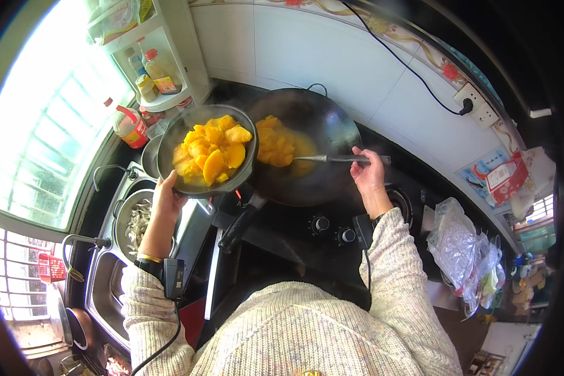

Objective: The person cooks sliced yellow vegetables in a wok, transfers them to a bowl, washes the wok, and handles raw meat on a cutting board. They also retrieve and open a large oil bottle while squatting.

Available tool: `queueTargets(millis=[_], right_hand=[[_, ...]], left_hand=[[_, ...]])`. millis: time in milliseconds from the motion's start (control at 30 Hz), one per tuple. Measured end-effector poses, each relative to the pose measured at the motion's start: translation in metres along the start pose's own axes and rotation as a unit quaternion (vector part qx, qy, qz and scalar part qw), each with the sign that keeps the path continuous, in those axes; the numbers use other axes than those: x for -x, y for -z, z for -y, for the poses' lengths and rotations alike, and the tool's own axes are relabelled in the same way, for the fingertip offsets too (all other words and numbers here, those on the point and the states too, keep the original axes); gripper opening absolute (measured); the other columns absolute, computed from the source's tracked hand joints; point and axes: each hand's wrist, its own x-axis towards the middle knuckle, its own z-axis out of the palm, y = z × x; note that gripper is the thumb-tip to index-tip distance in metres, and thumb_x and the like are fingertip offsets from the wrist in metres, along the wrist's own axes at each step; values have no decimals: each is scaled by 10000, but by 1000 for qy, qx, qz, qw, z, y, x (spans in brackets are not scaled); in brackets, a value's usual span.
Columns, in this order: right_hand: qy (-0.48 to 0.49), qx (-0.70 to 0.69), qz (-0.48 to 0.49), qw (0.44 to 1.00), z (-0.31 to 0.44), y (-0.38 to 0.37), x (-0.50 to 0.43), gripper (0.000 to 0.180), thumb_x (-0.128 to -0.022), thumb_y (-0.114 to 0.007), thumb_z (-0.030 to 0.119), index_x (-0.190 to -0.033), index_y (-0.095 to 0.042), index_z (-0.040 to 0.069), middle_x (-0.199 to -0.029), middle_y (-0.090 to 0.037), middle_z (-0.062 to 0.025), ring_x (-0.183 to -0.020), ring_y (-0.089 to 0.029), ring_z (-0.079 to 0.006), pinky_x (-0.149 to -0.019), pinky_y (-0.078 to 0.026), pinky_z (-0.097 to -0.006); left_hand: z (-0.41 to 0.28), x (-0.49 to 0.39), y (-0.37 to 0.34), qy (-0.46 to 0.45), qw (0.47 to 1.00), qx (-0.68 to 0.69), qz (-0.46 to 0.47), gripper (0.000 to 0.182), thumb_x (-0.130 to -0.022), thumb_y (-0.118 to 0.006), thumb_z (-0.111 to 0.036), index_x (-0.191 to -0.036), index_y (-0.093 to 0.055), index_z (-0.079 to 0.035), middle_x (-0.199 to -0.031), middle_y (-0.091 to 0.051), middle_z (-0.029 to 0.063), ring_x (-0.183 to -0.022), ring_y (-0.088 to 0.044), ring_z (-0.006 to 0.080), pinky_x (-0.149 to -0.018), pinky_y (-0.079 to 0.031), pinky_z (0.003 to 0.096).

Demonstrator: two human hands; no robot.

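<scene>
My left hand (pixel 165 199) grips the near left rim of a dark metal bowl (pixel 244 171), thumb at its edge. The bowl is heaped with orange chunks that look like cooked pumpkin (pixel 211 150). It is held up over the left side of a large dark wok (pixel 331 120) on the stove. More orange chunks (pixel 277 143) lie in yellowish liquid inside the wok. In my right hand (pixel 370 178) is the metal handle of a spatula or ladle (pixel 336 159). Its head reaches into the wok beside the chunks and is mostly hidden.
The wok's black handle (pixel 239 225) points towards me. Left of it, a steel pot (pixel 122 230) of pale sliced food sits in the sink (pixel 105 291). Sauce bottles (pixel 160 70) fill a corner shelf. Plastic bags (pixel 456 244) lie on the right. A second burner (pixel 399 202) adjoins the wok.
</scene>
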Motion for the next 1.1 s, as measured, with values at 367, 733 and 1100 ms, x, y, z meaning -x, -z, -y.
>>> queueTargets(millis=[367, 733, 1100], right_hand=[[169, 75, 86, 979, 140, -52, 37, 70, -830, -571, 180, -833, -539, 117, -968, -649, -117, -510, -569, -127, -472, -495, -245], [203, 364, 228, 880, 191, -182, 106, 52, -857, -563, 153, -851, -537, 108, -941, -668, -135, -489, -549, -55, -427, -442, -165], [471, 491, 330, 655, 199, -210, 183, 49, -794, -540, 36, -812, -574, 66, -865, -677, -104, -497, -499, -39, -467, -421, -180]], left_hand=[[6, 0, -25, 3, 995, -103, 16, 351, -889, -547, -247, -1175, -400, -105, -1006, -564, 82, -693, -612, 172, -465, -495, 226], [39, -17, -104, 70, 989, -111, 75, 345, -879, -562, -330, -1113, -427, -115, -889, -562, 21, -662, -565, 146, -501, -485, 265], [48, -17, -104, 49, 993, -72, 84, 346, -886, -557, -278, -1152, -425, -100, -1023, -562, 66, -771, -604, 198, -579, -530, 320]])
